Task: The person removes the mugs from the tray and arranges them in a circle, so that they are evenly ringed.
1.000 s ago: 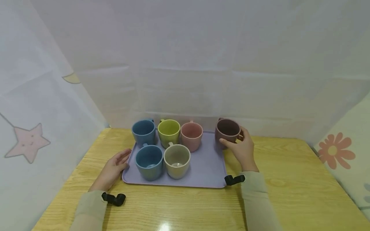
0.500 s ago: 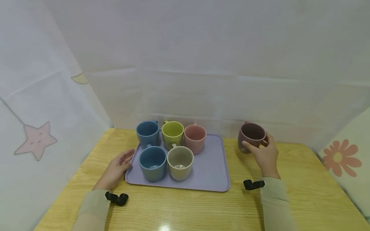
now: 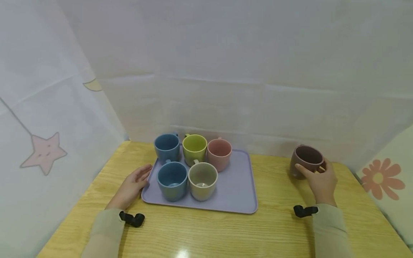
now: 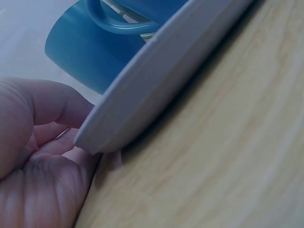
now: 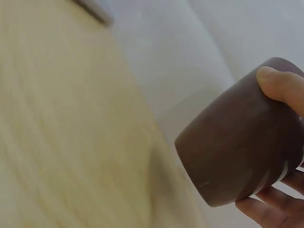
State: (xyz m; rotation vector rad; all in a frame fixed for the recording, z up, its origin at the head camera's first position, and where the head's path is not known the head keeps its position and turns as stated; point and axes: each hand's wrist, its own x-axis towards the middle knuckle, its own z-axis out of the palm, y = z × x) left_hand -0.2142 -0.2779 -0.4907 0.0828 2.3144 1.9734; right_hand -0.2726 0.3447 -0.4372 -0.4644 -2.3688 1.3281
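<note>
Your right hand grips the brown mug by its wall, thumb on one side and fingers on the other. The mug is well to the right of the purple tray, over the wooden surface; its base looks just clear of the wood, and its rim leans rightward. If you lower it, level the base first so that it meets the wood flat, then loosen your fingers without dragging the wall. Mind the white backdrop close behind. Your left hand rests with relaxed fingers against the tray's left edge; a light touch there should steady it without jolting the front blue mug and the rear blue mug nearby.
</note>
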